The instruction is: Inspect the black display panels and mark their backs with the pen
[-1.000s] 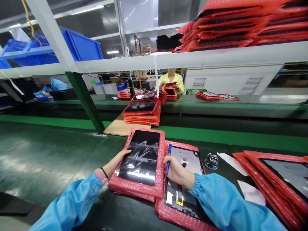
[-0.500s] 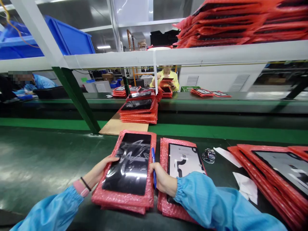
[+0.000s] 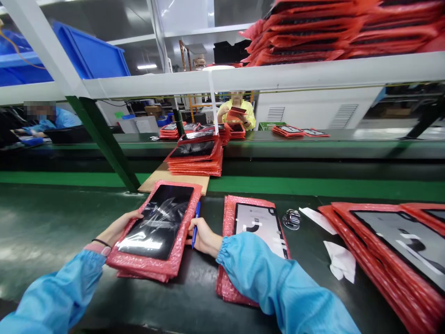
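Observation:
A stack of pink bubble-wrap sleeves [image 3: 189, 218] with a glossy black panel [image 3: 160, 220] on top lies tilted in front of me. My left hand [image 3: 123, 226] grips its left edge, thumb on top by the panel. At its right edge, my right hand [image 3: 204, 236] has its fingers closed round a blue pen [image 3: 196, 222] and touches the sleeves. Right of that hand, a grey-backed panel [image 3: 259, 222] rests on another stack of pink sleeves [image 3: 228, 215], partly covered by my right sleeve.
A clear and metal object [image 3: 291, 219] and white paper [image 3: 339, 260] lie to the right, beside larger red sleeves with panels [image 3: 406, 232]. A sleeve stack [image 3: 196, 162] sits on brown board [image 3: 153, 178]. A green post [image 3: 104, 144] stands left; a person [image 3: 241, 111] works beyond.
The stack between my hands has moved left and slightly away from me, widening the gap to the grey-panel stack. Both hands have moved with it. The view has shifted slightly.

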Demonstrator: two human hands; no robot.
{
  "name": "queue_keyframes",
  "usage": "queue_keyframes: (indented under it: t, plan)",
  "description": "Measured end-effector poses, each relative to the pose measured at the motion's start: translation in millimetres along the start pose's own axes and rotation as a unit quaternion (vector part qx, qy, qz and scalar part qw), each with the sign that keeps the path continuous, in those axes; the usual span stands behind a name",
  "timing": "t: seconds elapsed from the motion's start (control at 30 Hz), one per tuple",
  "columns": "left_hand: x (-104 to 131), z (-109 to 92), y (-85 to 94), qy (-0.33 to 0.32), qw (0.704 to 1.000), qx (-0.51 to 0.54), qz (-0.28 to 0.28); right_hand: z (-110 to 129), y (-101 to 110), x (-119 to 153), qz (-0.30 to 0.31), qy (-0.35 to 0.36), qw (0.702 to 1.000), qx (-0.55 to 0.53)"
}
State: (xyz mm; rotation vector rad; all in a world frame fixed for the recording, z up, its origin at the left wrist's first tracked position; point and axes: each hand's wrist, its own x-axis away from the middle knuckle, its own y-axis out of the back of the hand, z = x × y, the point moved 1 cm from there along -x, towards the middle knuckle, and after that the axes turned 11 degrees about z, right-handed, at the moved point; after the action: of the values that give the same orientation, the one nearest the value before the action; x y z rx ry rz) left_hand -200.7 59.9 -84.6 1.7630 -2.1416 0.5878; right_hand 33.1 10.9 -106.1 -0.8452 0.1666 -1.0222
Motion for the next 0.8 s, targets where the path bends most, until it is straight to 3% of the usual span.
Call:
queue_keyframes:
  t: [0.1, 0.2, 0.3, 0.33, 0.37, 0.4, 0.47, 0.5, 0.57, 0.67, 0.8]
  plan:
    - [4, -11, 0.1, -0.041, 0.997, -0.064, -0.022, 30, 14, 41, -0.034, 0.016, 0.999, 0.003]
    - [11, -25, -9.2, -0.147, 0.976, -0.128, -0.098, 66, 50, 107, -0.039, 0.086, 0.995, 0.018]
    - [21, -24, -52.9, -0.27, 0.937, -0.168, -0.143, 86, 97, 172, -0.105, 0.156, 0.978, 0.093]
    - [25, -18, -76.9, -0.303, 0.928, -0.177, -0.126, 85, 111, 188, -0.132, 0.172, 0.97, 0.114]
    - [27, -10, -104.7, -0.331, 0.923, -0.185, -0.067, 82, 121, 200, -0.165, 0.194, 0.957, 0.136]
    - [28, 1, -134.4, -0.318, 0.931, -0.18, 0.017, 77, 129, 209, -0.198, 0.215, 0.943, 0.159]
    - [27, 26, -191.0, -0.219, 0.951, -0.127, 0.178, 61, 137, 218, -0.246, 0.24, 0.915, 0.21]
    - [24, 37, -214.2, -0.17, 0.955, -0.095, 0.223, 52, 137, 218, -0.262, 0.244, 0.903, 0.237]
    - [16, 56, -245.9, -0.119, 0.964, -0.06, 0.231, 36, 137, 216, -0.279, 0.24, 0.884, 0.287]
    - [1, 69, -261.7, -0.099, 0.97, -0.049, 0.216, 19, 139, 209, -0.305, 0.235, 0.854, 0.35]
    - [-9, 72, -257.6, -0.094, 0.973, -0.042, 0.207, 13, 145, 206, -0.336, 0.238, 0.809, 0.42]
